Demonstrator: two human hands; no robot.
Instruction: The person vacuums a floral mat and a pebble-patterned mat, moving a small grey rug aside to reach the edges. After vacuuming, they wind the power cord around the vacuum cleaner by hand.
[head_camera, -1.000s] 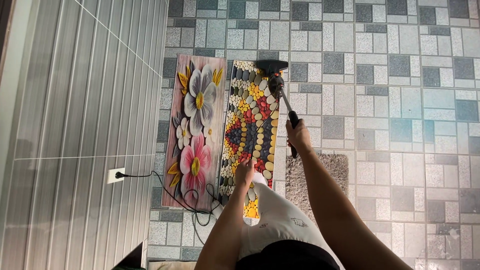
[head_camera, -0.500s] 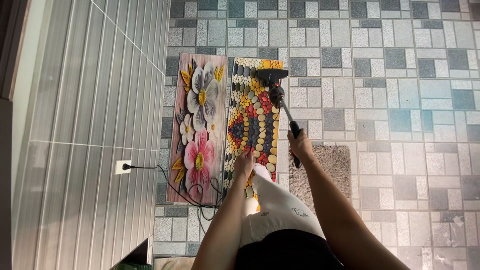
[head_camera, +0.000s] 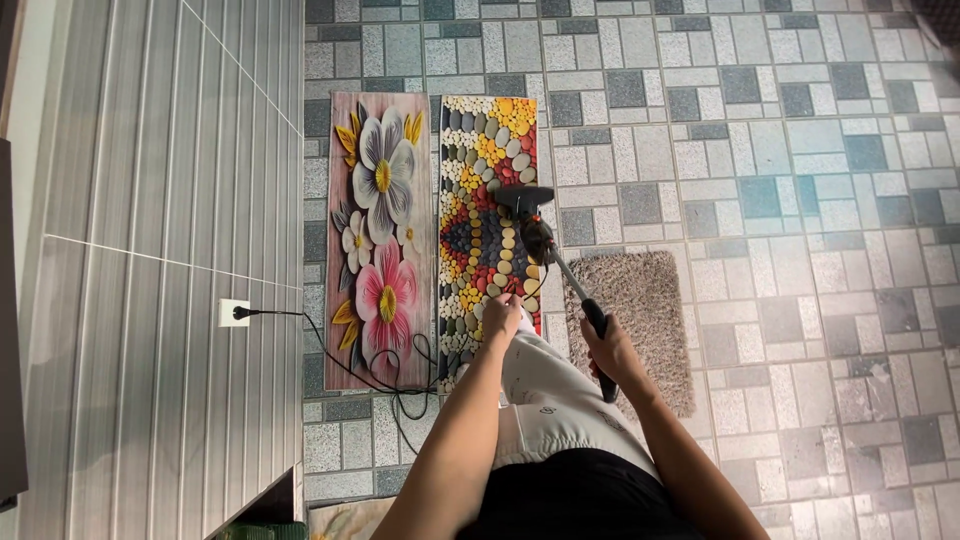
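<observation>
The head view looks straight down at a tiled floor (head_camera: 780, 150) beside a grey panelled wall (head_camera: 150, 250). The right hand (head_camera: 612, 350) is closed around the black grip of a vacuum wand (head_camera: 565, 275), which slants up and to the left to a black nozzle head (head_camera: 523, 197). The nozzle rests on the pebble-patterned mat (head_camera: 485, 170), about halfway along its length near its right edge. The left hand (head_camera: 500, 318) is curled near the mat's near end; what it pinches cannot be told. Left of this mat, touching side by side, lies a flower-printed mat (head_camera: 380, 230). A shaggy grey rug (head_camera: 650, 310) lies to the right, under the wand. A black cord (head_camera: 340, 355) runs from a wall socket (head_camera: 232, 313) across the floor toward the person's white trouser leg (head_camera: 555, 410).
</observation>
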